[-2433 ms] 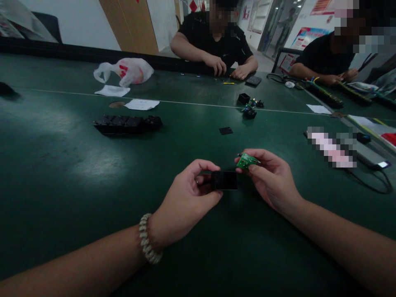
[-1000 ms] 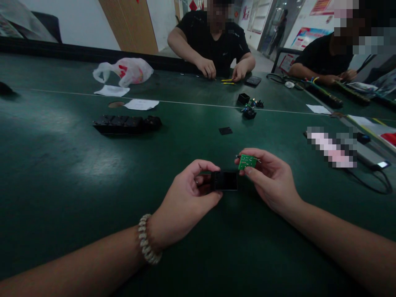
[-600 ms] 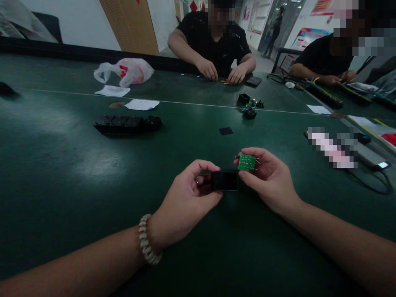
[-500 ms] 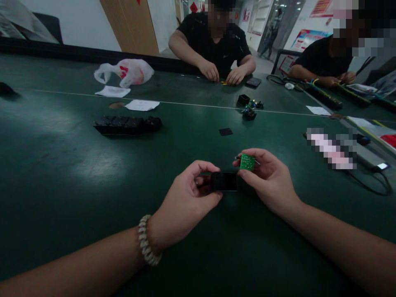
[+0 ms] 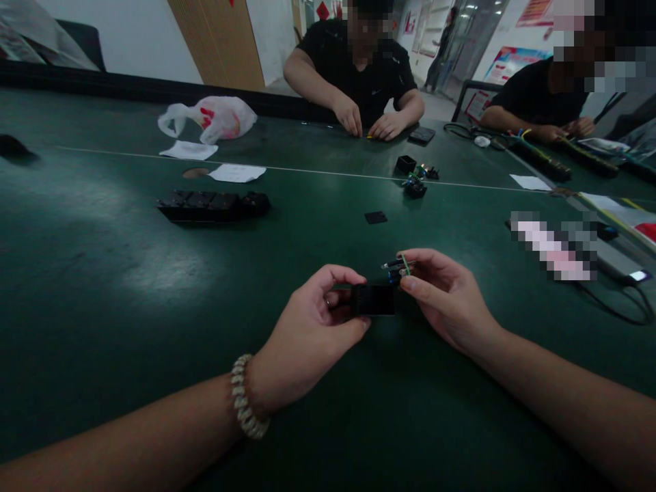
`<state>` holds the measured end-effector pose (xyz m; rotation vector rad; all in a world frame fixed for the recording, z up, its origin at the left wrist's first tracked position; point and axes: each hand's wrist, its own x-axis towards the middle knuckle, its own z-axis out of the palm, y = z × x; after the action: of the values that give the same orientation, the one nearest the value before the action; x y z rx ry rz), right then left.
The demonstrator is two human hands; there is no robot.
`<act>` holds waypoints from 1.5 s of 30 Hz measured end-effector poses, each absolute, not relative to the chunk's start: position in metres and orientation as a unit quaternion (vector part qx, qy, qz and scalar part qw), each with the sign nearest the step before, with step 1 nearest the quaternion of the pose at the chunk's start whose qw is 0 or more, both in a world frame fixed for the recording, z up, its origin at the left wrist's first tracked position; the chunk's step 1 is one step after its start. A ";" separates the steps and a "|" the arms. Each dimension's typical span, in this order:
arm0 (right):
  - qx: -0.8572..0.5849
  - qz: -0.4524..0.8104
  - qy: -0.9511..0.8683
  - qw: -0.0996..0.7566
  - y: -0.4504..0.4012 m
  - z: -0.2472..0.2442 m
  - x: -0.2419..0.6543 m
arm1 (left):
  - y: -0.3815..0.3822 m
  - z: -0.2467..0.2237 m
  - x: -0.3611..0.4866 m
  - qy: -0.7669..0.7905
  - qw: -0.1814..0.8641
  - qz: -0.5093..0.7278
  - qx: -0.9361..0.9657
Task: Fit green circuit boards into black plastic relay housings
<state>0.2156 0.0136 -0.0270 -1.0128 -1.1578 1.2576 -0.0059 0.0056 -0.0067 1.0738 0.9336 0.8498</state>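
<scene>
My left hand (image 5: pixel 320 331) grips a small open black box (image 5: pixel 376 301) by its left end, thumb below and fingers above. Just right of the box, my right hand (image 5: pixel 445 294) pinches a green circuit board (image 5: pixel 405 265), seen nearly edge-on. Components and leads on the board point left, over the box's upper right corner. Board and box look separate. Beyond the hands, a flat black plate (image 5: pixel 376 217) lies on the green table (image 5: pixel 307 232).
A row of black boxes (image 5: pixel 205 206) lies at left. Behind are a plastic bag (image 5: pixel 220 119), papers (image 5: pixel 237 173) and black parts with components (image 5: pixel 414 186). A power bank (image 5: pixel 615 256) with a cable lies right. Two people work across the table.
My right hand has turned the circuit board from showing its flat green face to nearly edge-on, with its components now pointing left. My left hand and the box are almost unmoved.
</scene>
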 end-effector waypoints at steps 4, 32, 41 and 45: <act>-0.425 0.525 -0.497 0.545 0.014 -0.026 0.216 | 0.005 -0.006 -0.005 0.412 0.675 0.384 0.476; -0.410 0.457 -0.552 0.564 0.008 -0.025 0.214 | 0.005 -0.005 -0.003 0.423 0.665 0.390 0.476; -0.360 0.271 -0.701 0.552 -0.002 -0.015 0.210 | 0.004 -0.005 -0.004 0.412 0.671 0.392 0.475; -0.347 0.230 -0.740 0.529 -0.003 -0.017 0.210 | 0.004 -0.005 -0.003 0.406 0.675 0.397 0.471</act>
<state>0.2104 -0.0027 -0.0166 -0.8282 -1.7663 0.5481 -0.0034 0.0043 -0.0052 1.0593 0.9133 0.8929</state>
